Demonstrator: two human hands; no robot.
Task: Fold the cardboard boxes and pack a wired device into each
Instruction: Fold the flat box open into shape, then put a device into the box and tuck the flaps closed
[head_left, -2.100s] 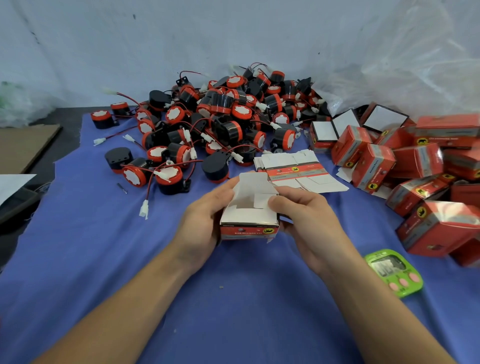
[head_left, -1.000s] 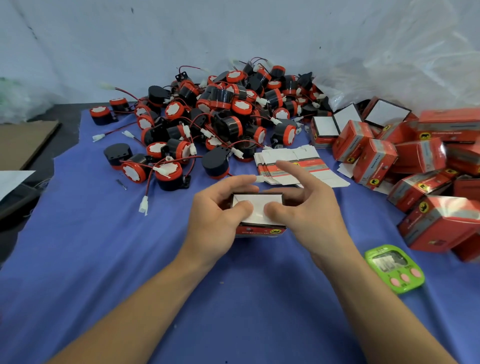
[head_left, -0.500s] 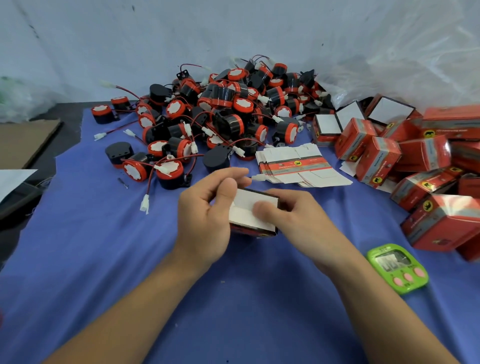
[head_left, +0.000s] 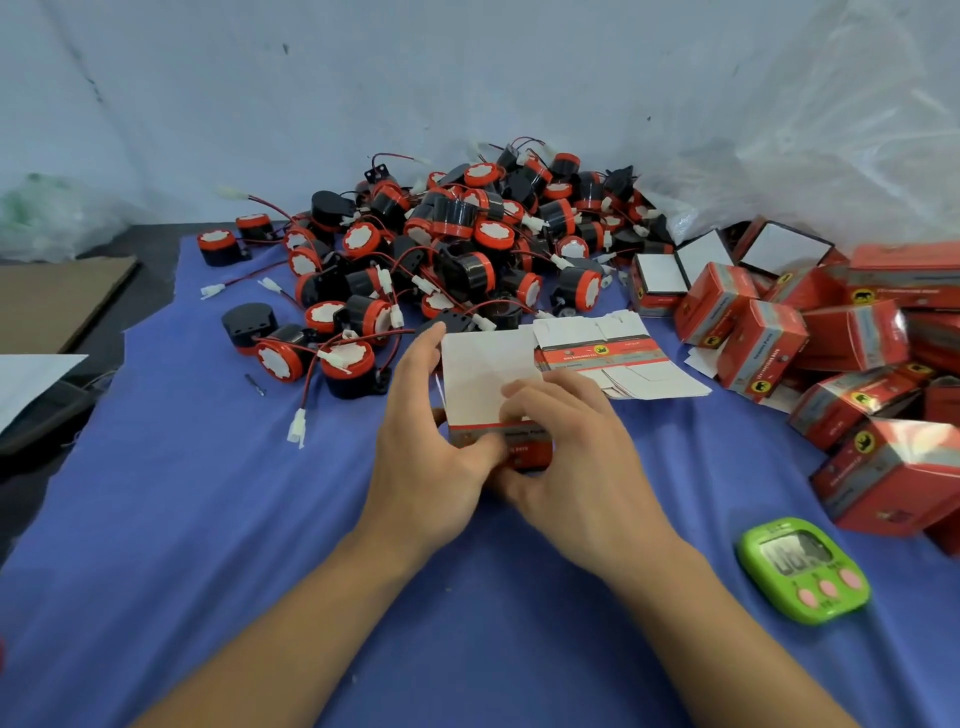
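Both hands hold one box (head_left: 483, 376) just above the blue cloth (head_left: 197, 519). The left hand (head_left: 426, 457) grips it from the side: its thumb (head_left: 485, 447) presses on the red band along the near face, and its forefinger (head_left: 423, 353) runs up the left edge, with the tip by the top corner. The right hand (head_left: 576, 467) grips the other side. Its fingers (head_left: 535, 395) curl over the broad white face and its thumb tucks in under the near bottom edge. The box tilts with its white face towards the camera, and the red printed strip lies between the two thumbs. Whether its flaps are open or closed cannot be told.

Just beyond the right fingertips lies a stack of flat boxes (head_left: 618, 358), white with a red band, touching the held box's far right corner in this view. Beyond the left forefinger is the heap of devices (head_left: 457, 260), round black and red bodies with red wires and white plugs. One loose plug (head_left: 297, 428) lies on the cloth to the left of the left hand. A pile of folded boxes (head_left: 831, 353) sits to the right of the right hand, some upright and some tipped over. A green timer (head_left: 802, 569) lies near the right wrist, on its outer side. Well to the left of the left hand, off the cloth, lies a brown cardboard sheet (head_left: 57, 301).
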